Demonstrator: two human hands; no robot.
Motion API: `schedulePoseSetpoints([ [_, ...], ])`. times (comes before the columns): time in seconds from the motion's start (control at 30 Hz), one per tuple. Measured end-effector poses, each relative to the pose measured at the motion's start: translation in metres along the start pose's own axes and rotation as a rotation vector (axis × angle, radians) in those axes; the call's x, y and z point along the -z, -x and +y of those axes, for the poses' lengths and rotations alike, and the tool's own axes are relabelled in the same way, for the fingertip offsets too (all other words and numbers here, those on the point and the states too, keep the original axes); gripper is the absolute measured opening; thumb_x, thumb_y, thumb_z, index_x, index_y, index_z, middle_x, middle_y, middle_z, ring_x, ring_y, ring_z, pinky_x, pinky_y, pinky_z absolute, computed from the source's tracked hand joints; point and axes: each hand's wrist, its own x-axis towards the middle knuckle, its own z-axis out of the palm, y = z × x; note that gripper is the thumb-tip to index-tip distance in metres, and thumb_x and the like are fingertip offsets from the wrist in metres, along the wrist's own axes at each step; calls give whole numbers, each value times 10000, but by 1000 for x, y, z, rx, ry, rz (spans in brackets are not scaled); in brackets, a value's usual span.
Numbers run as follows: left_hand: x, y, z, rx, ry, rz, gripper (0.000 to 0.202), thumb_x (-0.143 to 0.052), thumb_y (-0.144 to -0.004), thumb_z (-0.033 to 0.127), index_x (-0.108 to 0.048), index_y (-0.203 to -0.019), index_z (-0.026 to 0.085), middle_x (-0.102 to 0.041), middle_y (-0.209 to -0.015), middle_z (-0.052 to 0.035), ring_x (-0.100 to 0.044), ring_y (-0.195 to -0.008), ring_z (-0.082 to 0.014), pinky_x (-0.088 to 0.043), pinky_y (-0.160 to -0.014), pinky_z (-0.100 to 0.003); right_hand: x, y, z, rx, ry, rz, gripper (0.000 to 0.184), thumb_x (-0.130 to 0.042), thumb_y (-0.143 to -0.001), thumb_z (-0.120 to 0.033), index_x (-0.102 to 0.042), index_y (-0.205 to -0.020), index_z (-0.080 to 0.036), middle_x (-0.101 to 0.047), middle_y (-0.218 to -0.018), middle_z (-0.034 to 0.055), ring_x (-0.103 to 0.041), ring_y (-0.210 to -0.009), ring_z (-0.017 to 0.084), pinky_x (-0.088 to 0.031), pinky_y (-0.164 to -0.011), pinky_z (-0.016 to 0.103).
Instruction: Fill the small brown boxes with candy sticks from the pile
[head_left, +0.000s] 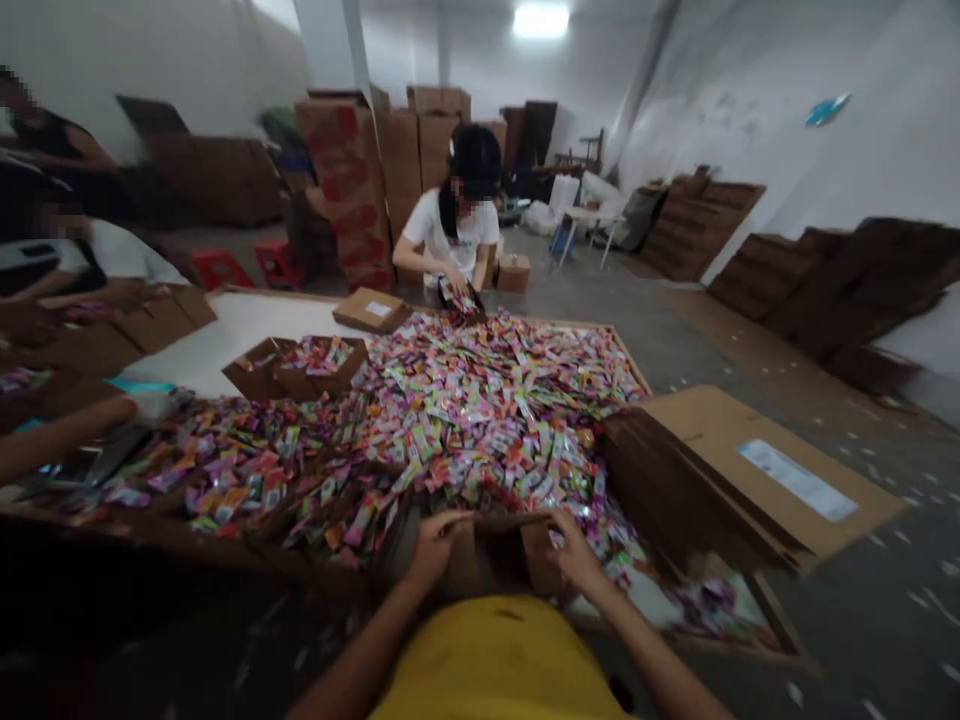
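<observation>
Close to my body is a small open cardboard box (462,566), with its flaps standing up and its inside dark. My left hand (435,548) is closed on the box's left side. Opposite it, my right hand (576,554) grips the right flap with bent fingers. A large heap of small, colourful wrapped packets (487,420) spreads over the table just beyond the box. What lies inside the box is too dark to make out.
To the right, a big flattened carton (705,470) leans over the table edge. Filled boxes (330,385) and a closed box (371,310) stand at the left back. A co-worker (457,220) handles packets across the table; another person's arm (67,435) reaches in from the left.
</observation>
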Motion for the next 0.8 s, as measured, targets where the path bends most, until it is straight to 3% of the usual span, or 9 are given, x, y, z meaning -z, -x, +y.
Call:
schedulePoseSetpoints([
  [0.1,-7,-13,-3,-89,-21,-104,233,-591,-814,356,-764,-798,200,-763,-928,-99,-688,-919,-232,-524,-933,-440,10,2,1,6,5,-51,395,-649,-637,-280,-706,-1023,-219,-649,-1172,97,-560,-1158,280,-389,-1057,487],
  [0.17,-2,-18,-3,-128,-38,-202,239,-597,-822,368,-772,-830,205,-757,-984,-109,-671,-1001,-242,-482,-994,-463,21,6,-2,23,-17,-175,387,-664,-737,-364,-704,-1092,-217,-600,-1293,120,-490,-1270,287,-318,-1113,493],
  [0.27,19,-20,5,-167,-180,-536,425,-600,-845,453,-683,-1199,231,-620,-1329,-107,-452,-1344,-276,-318,-1139,-500,37,8,-12,-49,-53,-412,529,-492,-882,-579,-649,-1243,-226,-519,-1417,124,-402,-1365,281,-265,-1148,501],
  [0.37,34,-22,19,-85,-385,-803,882,-723,-705,591,-408,-1459,260,-319,-1570,-91,-152,-1480,-347,-206,-1171,-548,41,1,-20,-53,56,-504,716,-608,-767,-681,-597,-1313,-218,-441,-1483,132,-341,-1401,318,-246,-1158,511],
  [0.43,30,-23,26,-63,-511,-768,961,-806,-604,577,-448,-1434,250,-355,-1552,-110,-200,-1455,-379,-200,-1163,-563,32,-6,-22,-11,147,-451,689,-738,-696,-600,-646,-1251,-202,-505,-1422,148,-441,-1326,321,-319,-1125,487],
  [0.53,5,-23,29,-78,-648,-486,442,-768,-728,372,-682,-1124,194,-627,-1286,-101,-455,-1270,-296,-330,-1095,-455,5,-10,-18,59,266,-265,310,-710,-799,-394,-736,-1039,-198,-651,-1193,118,-583,-1111,267,-449,-1000,446],
  [0.63,-25,-20,31,-110,-815,-258,91,-609,-827,186,-685,-876,173,-656,-1018,-86,-513,-1044,-243,-405,-965,-392,-19,-7,-13,215,372,-118,170,-612,-864,-203,-735,-978,-230,-672,-1141,75,-537,-1136,249,-435,-1001,451],
  [0.7,-39,-21,33,-148,-945,-238,144,-550,-826,132,-677,-869,184,-615,-999,-94,-494,-1014,-253,-372,-981,-428,-28,-6,-15,288,449,-125,256,-518,-898,-127,-733,-987,-235,-669,-1158,62,-507,-1166,236,-378,-1056,468],
  [0.8,-51,-27,35,-157,-1070,-281,224,-520,-824,135,-688,-956,203,-570,-1075,-125,-483,-1040,-286,-365,-951,-451,-33,-10,-29,276,702,-325,262,-494,-904,-122,-736,-989,-179,-656,-1135,109,-497,-1142,271,-324,-1067,520],
])
